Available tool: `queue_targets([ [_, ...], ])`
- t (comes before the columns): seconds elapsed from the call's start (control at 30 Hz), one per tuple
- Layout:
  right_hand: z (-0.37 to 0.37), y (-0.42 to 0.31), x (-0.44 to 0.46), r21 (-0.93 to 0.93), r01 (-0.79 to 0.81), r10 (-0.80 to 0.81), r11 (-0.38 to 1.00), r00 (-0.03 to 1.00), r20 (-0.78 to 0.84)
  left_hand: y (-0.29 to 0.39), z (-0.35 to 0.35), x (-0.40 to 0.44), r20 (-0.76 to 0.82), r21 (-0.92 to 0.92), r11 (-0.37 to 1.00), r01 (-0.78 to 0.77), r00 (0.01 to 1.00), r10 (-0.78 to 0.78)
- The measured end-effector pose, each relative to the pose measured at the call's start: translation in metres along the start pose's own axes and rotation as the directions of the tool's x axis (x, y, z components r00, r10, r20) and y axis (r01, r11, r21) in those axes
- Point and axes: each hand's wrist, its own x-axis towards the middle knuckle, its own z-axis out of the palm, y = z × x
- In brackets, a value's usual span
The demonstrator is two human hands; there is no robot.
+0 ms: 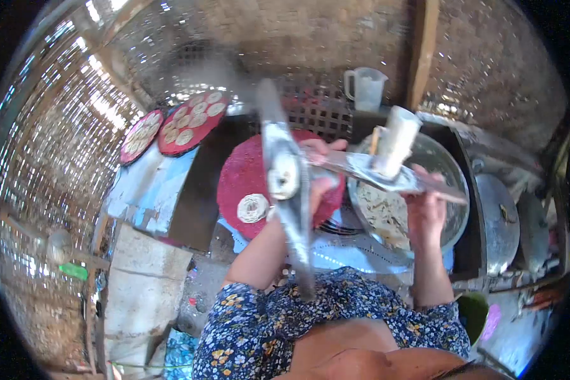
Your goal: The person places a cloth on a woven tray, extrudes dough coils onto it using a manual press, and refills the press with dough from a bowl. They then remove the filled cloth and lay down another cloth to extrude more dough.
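My left hand (323,188) is closed round a long board with a cup in its middle (284,177), which stands nearly upright and has pale dough in the cup. The board hides part of this hand. My right hand (424,206) grips the right end of a wooden plunger board (354,166), whose thick white, dough-smeared cylinder (397,140) points up. The plunger board's left end meets my left fingers. Beneath lies a round red tray (244,171) bearing a coiled pale noodle disc (253,208). The plunger board is above a large metal basin (460,221) with dough residue.
Two red trays (168,147) (128,154) of noodle discs lean at the left on a bluish surface (147,190). A clear plastic jug (368,88) stands at the back. Metal pots (497,221) sit at the right. Woven walls and a wooden post (422,54) enclose the space.
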Motion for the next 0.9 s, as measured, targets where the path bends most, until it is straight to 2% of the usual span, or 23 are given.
queue_targets([
  [0.03, -0.030, 0.002, 0.006, -0.346, -0.065, 0.117, 0.936, 0.985, 0.130, 0.009, 0.001, 0.000, -0.056, 0.052, 0.999, -0.003, 0.998, 0.005],
  [0.07, -0.059, -0.001, 0.011, -0.654, -0.094, 0.281, 0.750, 0.941, 0.187, 0.019, 0.008, -0.003, -0.114, 0.150, 0.989, 0.003, 0.993, 0.014],
  [0.1, -0.065, -0.010, 0.015, -0.889, -0.127, 0.454, 0.439, 0.886, 0.097, 0.028, -0.002, -0.008, -0.103, 0.264, 0.963, 0.051, 0.994, -0.024],
  [0.13, -0.069, -0.022, 0.020, -0.991, -0.119, 0.593, 0.063, 0.803, -0.059, 0.037, -0.010, -0.012, -0.091, 0.372, 0.924, 0.088, 0.994, -0.058],
  [0.17, -0.085, -0.020, 0.016, -0.995, -0.013, 0.562, -0.098, 0.824, -0.066, 0.041, -0.015, -0.017, -0.129, 0.408, 0.908, 0.094, 0.991, -0.045],
  [0.2, -0.107, -0.017, 0.010, -0.972, 0.057, 0.609, -0.227, 0.787, -0.097, 0.045, -0.018, -0.022, -0.165, 0.448, 0.889, 0.094, 0.986, -0.020],
  [0.27, -0.149, -0.003, 0.003, -0.871, 0.237, 0.701, -0.430, 0.696, -0.157, 0.052, -0.039, -0.032, -0.134, 0.568, 0.818, 0.092, 0.991, -0.019],
  [0.33, -0.169, 0.007, -0.003, -0.858, 0.212, 0.740, -0.467, 0.625, -0.248, 0.056, -0.033, -0.037, -0.130, 0.534, 0.835, 0.133, 0.989, -0.075],
  [0.37, -0.176, 0.009, -0.004, -0.853, 0.206, 0.760, -0.479, 0.583, -0.286, 0.060, -0.024, -0.039, -0.208, 0.587, 0.785, 0.199, 0.974, -0.091],
  [0.47, -0.171, 0.002, 0.000, -0.888, 0.211, 0.783, -0.407, 0.582, -0.220, 0.060, -0.027, -0.046, -0.209, 0.630, 0.747, 0.212, 0.973, -0.100],
  [0.5, -0.172, -0.002, 0.001, -0.894, 0.246, 0.810, -0.374, 0.556, -0.186, 0.063, -0.019, -0.047, -0.273, 0.578, 0.772, 0.265, 0.954, -0.123],
  [0.57, -0.177, -0.017, 0.009, -0.900, 0.313, 0.857, -0.304, 0.501, -0.116, 0.074, -0.025, -0.051, -0.260, 0.619, 0.725, 0.304, 0.949, -0.177],
  [0.67, -0.166, -0.054, 0.027, -0.863, 0.377, 0.830, -0.337, 0.552, -0.082, 0.081, -0.012, -0.046, -0.226, 0.583, 0.744, 0.326, 0.945, -0.237],
  [0.77, -0.151, -0.079, 0.050, -0.762, 0.463, 0.806, -0.453, 0.578, -0.128, 0.085, -0.010, -0.050, -0.232, 0.588, 0.728, 0.353, 0.935, -0.267],
  [0.9, -0.149, -0.059, 0.047, -0.715, 0.512, 0.830, -0.476, 0.530, -0.173, 0.081, -0.012, -0.054, -0.251, 0.607, 0.698, 0.380, 0.925, -0.285],
])
